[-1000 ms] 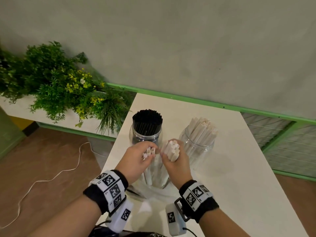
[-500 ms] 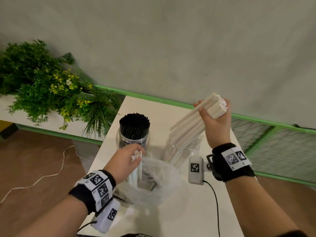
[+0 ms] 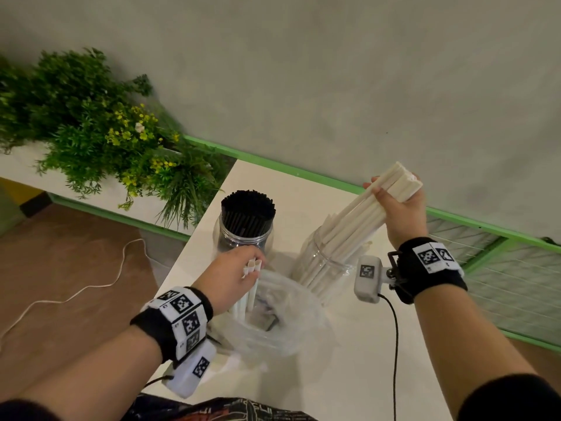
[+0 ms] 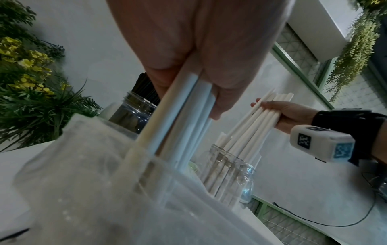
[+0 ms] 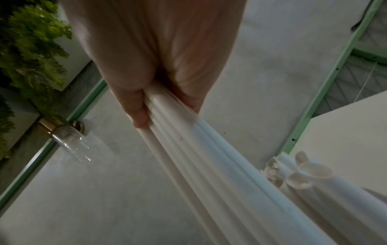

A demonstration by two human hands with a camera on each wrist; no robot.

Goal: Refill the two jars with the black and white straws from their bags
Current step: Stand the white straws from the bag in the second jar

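Note:
Two clear jars stand on the white table. The left jar is packed with black straws. The right jar holds white straws. My right hand grips a bundle of white straws slanting down into that jar's mouth; the same bundle fills the right wrist view. My left hand pinches a few white straws standing in the clear plastic bag in front of the jars. In the left wrist view those straws run down into the bag.
A planter of green plants with yellow flowers stands left of the table. A white cable lies on the brown floor. A green-framed mesh rail runs along the right. The grey wall is close behind the table.
My right hand lifted a bundle of white straws out of the bag, swung it up and right, and lowered its ends into the right jar. My left hand stayed at the bag holding a few straws.

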